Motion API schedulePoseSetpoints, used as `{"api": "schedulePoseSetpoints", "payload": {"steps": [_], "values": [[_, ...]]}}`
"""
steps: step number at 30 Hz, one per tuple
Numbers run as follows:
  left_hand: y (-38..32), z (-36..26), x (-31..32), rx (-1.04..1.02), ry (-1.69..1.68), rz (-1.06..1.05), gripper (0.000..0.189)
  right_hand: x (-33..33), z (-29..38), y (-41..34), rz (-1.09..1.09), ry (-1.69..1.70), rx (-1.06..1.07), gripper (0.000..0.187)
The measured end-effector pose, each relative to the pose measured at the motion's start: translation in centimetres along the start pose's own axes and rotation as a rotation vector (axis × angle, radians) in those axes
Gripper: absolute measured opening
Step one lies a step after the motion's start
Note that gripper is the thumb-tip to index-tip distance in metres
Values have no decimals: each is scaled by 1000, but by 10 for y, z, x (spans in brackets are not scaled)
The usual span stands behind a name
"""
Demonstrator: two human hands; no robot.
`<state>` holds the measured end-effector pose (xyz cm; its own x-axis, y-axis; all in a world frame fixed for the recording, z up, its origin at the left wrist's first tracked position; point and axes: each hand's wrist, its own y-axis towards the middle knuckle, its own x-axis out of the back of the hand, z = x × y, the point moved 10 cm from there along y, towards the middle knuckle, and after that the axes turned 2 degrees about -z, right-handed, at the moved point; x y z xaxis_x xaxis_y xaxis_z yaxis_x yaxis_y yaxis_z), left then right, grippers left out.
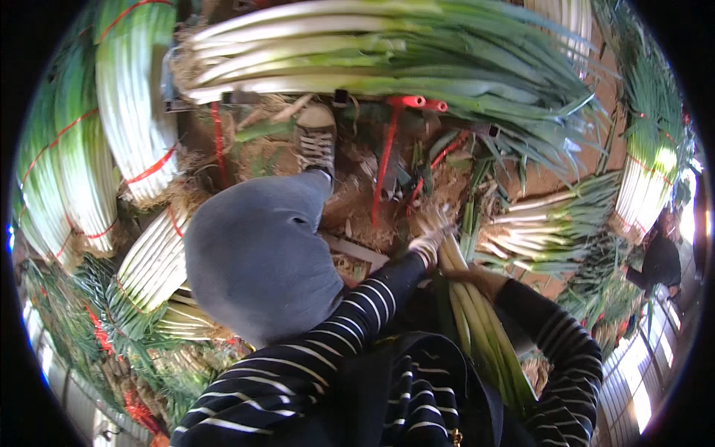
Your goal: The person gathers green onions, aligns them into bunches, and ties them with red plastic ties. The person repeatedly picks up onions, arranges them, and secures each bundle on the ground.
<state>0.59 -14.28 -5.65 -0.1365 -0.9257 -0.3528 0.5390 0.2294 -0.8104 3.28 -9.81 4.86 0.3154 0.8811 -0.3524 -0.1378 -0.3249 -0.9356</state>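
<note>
Several long green onions [486,335] lie slantwise over my lap, their pale root ends pointing away from me and their green leaves towards my right side. My right hand [477,279] is closed around the pale stalks partway along. Just beyond it, my left hand [427,244] is at the stalks near the roots; motion blur hides how its fingers sit. Across the front, a thick bundle of long green onions [346,53] rests on a low dark metal rack with red tube ends [413,101]. A smaller pile of green onions [536,223] lies on the ground to the right.
Upright bundles bound with red ties [137,112] crowd the left side, with another leaning bundle [153,265] near my knee [257,251]. Another tied bundle [642,179] stands at the far right. Red straps [385,167] hang from the rack over soil and leaf scraps, near my shoe [316,137].
</note>
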Motion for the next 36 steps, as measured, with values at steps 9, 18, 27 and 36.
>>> {"api": "schedulePoseSetpoints", "payload": {"steps": [9,18,27,36], "values": [[5,7,-6,50,25,-51,69,15,-15,4,-216,37,72,109],[-124,15,-154,-304,111,752,31,-52,57,-179,-1078,-1149,363,133],[-304,71,-246,-764,531,999,18,-123,-10,-313,-1763,-388,942,109],[-339,112,-264,-873,735,885,36,-238,-68,-281,-1835,-608,887,57]]}}
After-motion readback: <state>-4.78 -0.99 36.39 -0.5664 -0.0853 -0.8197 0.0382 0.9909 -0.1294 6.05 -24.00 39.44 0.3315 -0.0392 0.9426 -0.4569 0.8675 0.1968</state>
